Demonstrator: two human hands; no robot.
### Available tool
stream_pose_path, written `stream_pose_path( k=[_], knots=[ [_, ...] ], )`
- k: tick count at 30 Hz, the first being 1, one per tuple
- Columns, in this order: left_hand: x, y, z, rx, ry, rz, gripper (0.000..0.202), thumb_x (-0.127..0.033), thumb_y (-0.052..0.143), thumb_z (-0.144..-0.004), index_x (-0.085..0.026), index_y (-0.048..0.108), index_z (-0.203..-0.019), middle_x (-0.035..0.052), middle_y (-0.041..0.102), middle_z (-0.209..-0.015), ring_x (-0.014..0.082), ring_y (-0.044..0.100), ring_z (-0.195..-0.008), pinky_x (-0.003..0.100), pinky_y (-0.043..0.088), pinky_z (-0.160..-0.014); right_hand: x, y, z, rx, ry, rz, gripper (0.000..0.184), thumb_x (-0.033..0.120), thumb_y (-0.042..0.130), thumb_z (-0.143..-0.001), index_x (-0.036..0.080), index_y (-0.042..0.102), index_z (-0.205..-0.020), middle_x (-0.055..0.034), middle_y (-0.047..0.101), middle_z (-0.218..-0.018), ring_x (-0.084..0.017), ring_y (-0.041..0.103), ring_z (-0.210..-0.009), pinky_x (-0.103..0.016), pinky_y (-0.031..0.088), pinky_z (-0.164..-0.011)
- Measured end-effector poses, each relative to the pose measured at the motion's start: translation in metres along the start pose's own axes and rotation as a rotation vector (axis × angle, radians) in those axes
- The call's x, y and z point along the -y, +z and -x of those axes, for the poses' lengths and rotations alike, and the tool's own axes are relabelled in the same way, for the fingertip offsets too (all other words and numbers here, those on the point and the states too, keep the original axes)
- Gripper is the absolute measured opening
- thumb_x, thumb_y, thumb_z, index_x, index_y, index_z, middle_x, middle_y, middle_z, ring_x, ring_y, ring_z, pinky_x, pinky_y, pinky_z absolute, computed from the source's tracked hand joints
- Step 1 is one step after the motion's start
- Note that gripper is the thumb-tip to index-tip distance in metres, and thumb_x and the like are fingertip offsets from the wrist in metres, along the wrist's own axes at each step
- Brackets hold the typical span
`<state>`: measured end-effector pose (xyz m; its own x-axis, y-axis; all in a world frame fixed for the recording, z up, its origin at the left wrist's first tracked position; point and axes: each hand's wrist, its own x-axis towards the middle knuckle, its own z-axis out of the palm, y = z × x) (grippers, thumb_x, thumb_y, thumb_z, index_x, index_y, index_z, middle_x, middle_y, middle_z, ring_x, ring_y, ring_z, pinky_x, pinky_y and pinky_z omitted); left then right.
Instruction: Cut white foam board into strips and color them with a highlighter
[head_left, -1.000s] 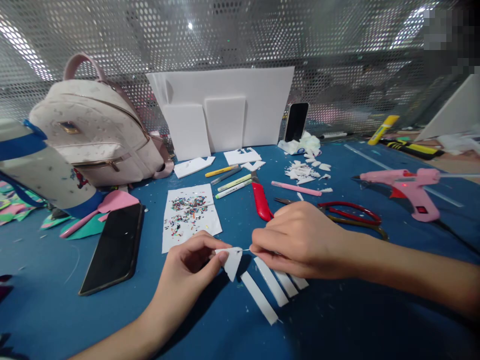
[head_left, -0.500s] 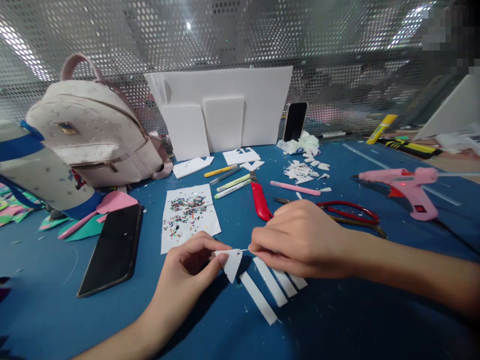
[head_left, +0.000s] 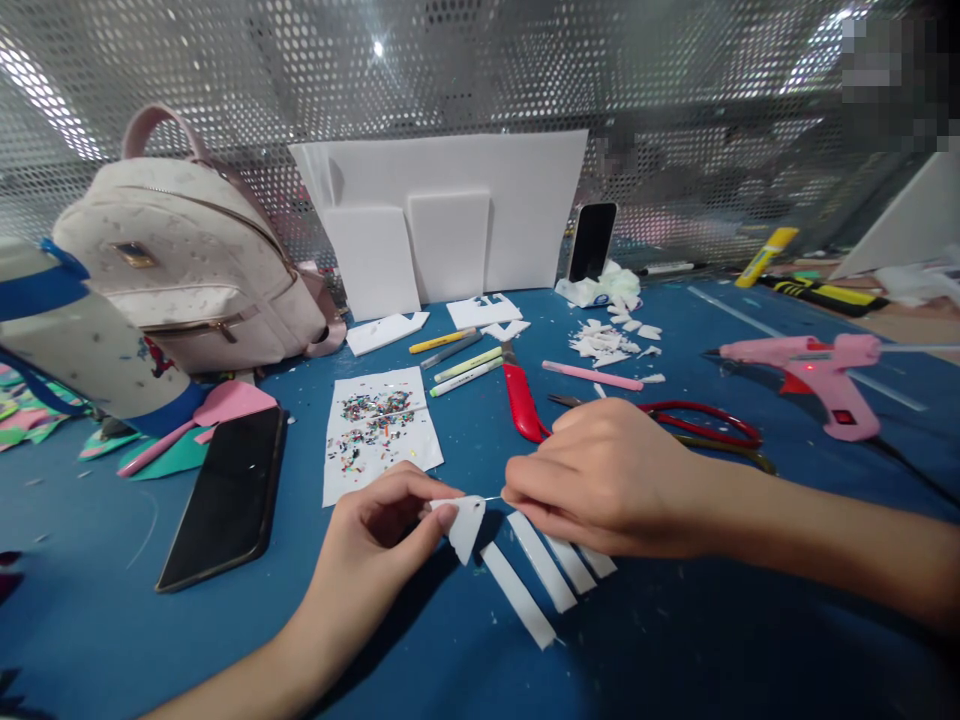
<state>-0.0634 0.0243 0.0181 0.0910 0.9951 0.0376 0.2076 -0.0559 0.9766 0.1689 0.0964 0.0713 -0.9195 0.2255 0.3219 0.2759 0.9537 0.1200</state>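
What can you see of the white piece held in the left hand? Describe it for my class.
The white piece is flat and roughly triangular, narrowing downward, and looks like foam or card. A small dark spot, perhaps a hole, shows near its upper right corner. The left hand pinches its left side between thumb and fingers, partly hiding it. A thin pale strand spans from that corner to the right hand. White strips lie nearby on the blue table.

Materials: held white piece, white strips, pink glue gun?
White piece in the left hand: probably foam or card, matte, no shine visible.
White strips: likely similar sheet, mostly matte; flat, straight-cut edges.
Pink glue gun: likely moulded plastic, smooth; evenly coloured body, soft highlights.
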Motion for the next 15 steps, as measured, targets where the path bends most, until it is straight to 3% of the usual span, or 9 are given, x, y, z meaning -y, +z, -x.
stream_pose_path(
  k=[15],
  knots=[
    [0.0001,0.001,-0.0018,0.005,0.023,-0.012,0.013,-0.036,0.068,-0.088,-0.025,0.076,-0.085,-0.0001,0.068,-0.081,0.0119,0.06,-0.076,0.021,0.044,-0.068,0.0023,-0.0001,0.0009,0.014,-0.016,-0.056,0.02,0.019,0.046,-0.098,0.02,0.057,-0.081,0.0052,0.06,-0.058,-0.012,0.04,-0.048,-0.03,0.022,-0.053]
  ],
)
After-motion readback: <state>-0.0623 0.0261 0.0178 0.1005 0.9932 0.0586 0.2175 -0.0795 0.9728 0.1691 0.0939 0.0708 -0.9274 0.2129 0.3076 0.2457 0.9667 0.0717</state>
